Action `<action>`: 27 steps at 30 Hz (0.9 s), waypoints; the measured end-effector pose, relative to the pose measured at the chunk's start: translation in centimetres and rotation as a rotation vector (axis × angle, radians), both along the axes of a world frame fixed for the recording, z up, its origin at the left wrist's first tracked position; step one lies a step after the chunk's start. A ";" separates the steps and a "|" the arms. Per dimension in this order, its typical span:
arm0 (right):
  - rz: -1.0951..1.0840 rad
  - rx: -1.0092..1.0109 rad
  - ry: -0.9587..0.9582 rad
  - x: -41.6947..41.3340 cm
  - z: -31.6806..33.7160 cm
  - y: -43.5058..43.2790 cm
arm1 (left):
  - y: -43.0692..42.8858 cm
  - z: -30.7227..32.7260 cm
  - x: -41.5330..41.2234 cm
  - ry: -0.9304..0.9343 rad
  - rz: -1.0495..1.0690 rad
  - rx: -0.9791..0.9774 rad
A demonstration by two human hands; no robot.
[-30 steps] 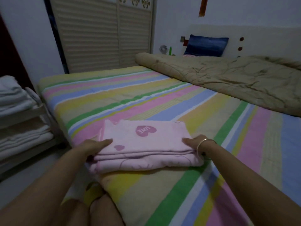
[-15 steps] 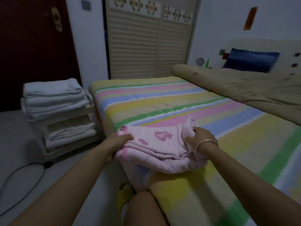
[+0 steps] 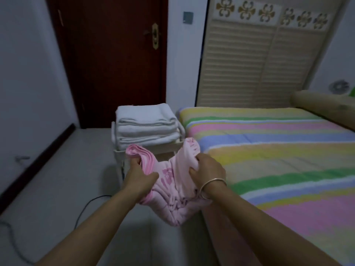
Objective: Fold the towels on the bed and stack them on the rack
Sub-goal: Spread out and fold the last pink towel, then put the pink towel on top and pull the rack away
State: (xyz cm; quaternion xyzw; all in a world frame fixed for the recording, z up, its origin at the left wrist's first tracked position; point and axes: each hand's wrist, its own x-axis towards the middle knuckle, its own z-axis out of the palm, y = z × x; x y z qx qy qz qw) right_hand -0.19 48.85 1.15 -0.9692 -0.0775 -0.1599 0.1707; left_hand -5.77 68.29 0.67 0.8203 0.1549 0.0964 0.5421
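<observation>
- The folded pale pink terry towel with darker pink print [image 3: 173, 186] is held in the air by both hands and touches neither bed nor rack. Its middle sags in a bundle toward 6 o'clock, over the grey tiled floor [image 3: 57, 189].
- The left hand [image 3: 138, 178] grips the towel's end at 9 o'clock. The thumb lies across the top layer and the fingers are curled in under the folds, which bunch up above the knuckles.
- The right hand [image 3: 208, 168] grips the end at 3 o'clock, with its fingers curled tight into the cloth and a tuft standing up past them. A thin gold metal bangle [image 3: 212, 186] circles that wrist.
- The low cream-white rack [image 3: 166, 148] stands just beyond the towel at 12 o'clock, against the foot corner of the bed.
- A stack of folded white towels [image 3: 148, 124] lies flat on the rack's top shelf. The pink towel's raised ends overlap the shelf's front edge in this view, and I cannot tell whether they touch it.
- The bed with the pastel striped sheet [image 3: 278, 160] fills the space from 2 to 4 o'clock. A rolled olive-tan quilt [image 3: 324, 107] lies across it at 2 o'clock.
- A dark red wooden door [image 3: 115, 64] is at 11 o'clock behind the rack, and beige louvred wardrobe doors [image 3: 249, 64] are at 1 o'clock.
- A thin black cable [image 3: 86, 206] trails across the floor at 8 o'clock.
</observation>
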 end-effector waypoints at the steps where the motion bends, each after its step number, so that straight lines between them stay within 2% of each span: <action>1: 0.017 0.006 -0.019 1.4 -0.1 1.2 | 1.4 0.6 0.9 0.006 0.010 0.024; 8: 0.051 0.146 -0.034 8.6 4.6 4.4 | 8.1 6.8 6.2 -0.089 -0.011 0.053; 11: 0.053 0.175 -0.019 10.9 7.3 5.6 | 9.9 10.1 7.1 -0.111 0.031 0.007; 19: 0.088 0.266 0.025 20.1 10.2 8.2 | 13.0 12.4 15.5 -0.130 0.055 0.061; 21: 0.069 0.347 0.035 23.5 10.7 8.9 | 14.0 12.4 18.6 -0.156 0.066 0.083; 24: 0.061 0.611 0.012 29.3 12.6 10.1 | 16.4 12.6 23.4 -0.263 0.121 0.040; 27: 0.068 0.660 -0.047 34.8 13.7 11.5 | 18.7 11.9 27.7 -0.332 0.156 -0.050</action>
